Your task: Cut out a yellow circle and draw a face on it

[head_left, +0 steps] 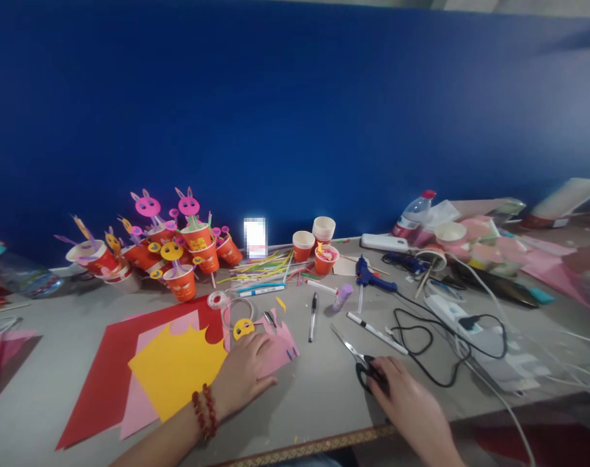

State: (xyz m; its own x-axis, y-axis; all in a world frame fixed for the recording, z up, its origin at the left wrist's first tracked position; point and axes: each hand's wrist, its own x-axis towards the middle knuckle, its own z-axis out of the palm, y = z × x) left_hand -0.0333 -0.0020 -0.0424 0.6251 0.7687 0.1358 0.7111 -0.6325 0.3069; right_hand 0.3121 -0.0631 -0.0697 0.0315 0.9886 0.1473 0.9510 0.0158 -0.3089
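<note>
My left hand [246,373], with a beaded red bracelet at its wrist, lies palm down with thumb and fingers apart. Its fingertips rest by a yellow paper face [243,328] and over a cut pink paper piece [281,350]. My right hand [402,395] has its fingers on the black handles of the scissors [354,352], whose blades point away to the left. Beside the left hand lie yellow [178,366], pink [140,402] and red paper sheets [95,383], stacked and overlapping. Between the hands lies a black pen [313,318].
Red paper cups with bunny faces [198,241] stand at back left. A lit phone [255,238] leans on the blue wall. Behind the scissors are a marker [377,333], glue stick [342,296] and blue glue gun [373,277]. Cables and a power strip [484,344] fill the right.
</note>
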